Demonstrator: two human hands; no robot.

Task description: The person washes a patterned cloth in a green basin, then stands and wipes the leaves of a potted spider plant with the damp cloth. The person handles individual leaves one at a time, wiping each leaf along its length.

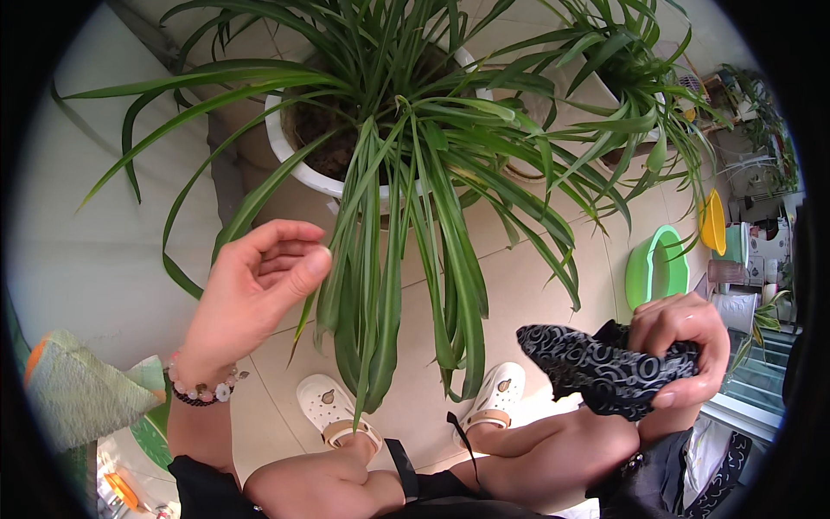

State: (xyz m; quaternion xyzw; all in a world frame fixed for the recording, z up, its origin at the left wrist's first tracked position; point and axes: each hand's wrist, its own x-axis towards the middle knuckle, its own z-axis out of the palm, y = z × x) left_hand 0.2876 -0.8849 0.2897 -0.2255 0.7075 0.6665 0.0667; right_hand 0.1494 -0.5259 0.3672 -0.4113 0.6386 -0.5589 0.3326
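A spider plant (389, 162) with long green leaves grows in a round white pot (305, 178) in front of me, its leaves hanging over the rim toward my feet. Just left of the hanging leaves is my left hand (259, 285), fingers curled and thumb close to the fingertips; nothing can be made out between them. My right hand (687, 344) grips a black cloth (603, 373) patterned with pale swirls, held above my knee at the lower right. The soil in the pot shows partly between the leaves.
Another spider plant (629, 71) stands at the upper right. A green plastic basin (656, 269) and a yellow bowl (712, 222) are to the right. On the left, a towel (91, 389) hangs near a pale wall (97, 246). White clogs (331, 402) are on my feet.
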